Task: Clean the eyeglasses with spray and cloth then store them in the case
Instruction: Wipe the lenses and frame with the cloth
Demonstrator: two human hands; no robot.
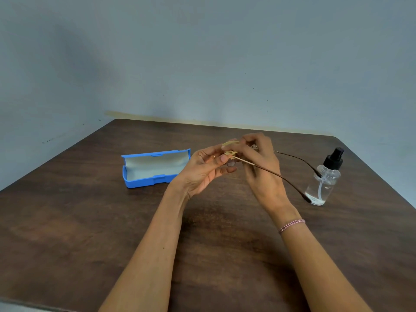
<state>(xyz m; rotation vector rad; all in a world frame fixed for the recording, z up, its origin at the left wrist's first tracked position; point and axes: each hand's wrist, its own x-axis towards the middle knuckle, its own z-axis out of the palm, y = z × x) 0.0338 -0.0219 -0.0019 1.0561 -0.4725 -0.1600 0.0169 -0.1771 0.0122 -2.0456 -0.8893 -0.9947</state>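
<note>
Case (155, 168): lying on the left-centre of the tabletop (90, 221), blue, lid standing open toward the wall (202, 52), pale lining showing; nothing is lying inside it.

Left hand (202, 170): you are holding it raised above the tabletop, just right of the case, palm turned toward you; the fingers are curling inward and the thumb is pinching a small yellowish cloth (228, 144) against the front of the eyeglasses (279, 175).

Eyeglasses: you are keeping them in the air between your two hands, clear of the tabletop and outside the case; the cloth and your fingers are hiding most of the front, so I cannot tell which lens the cloth is covering; the two thin dark temple arms are standing unfolded and are reaching out to the right and down toward the bottle.

Right hand (261, 167): you are holding it up, back toward the camera, fingertips meeting those of the left hand; the fingers are bending round the front of the eyeglasses and gripping it; a braided bracelet (291, 225) is sitting on that wrist.

Spray bottle (324, 179): standing upright on the right of the tabletop, clear body, black pump head, a little liquid lying at the bottom; the temple tips are crossing in front of it in this view; whether they are touching it I cannot tell.
</note>
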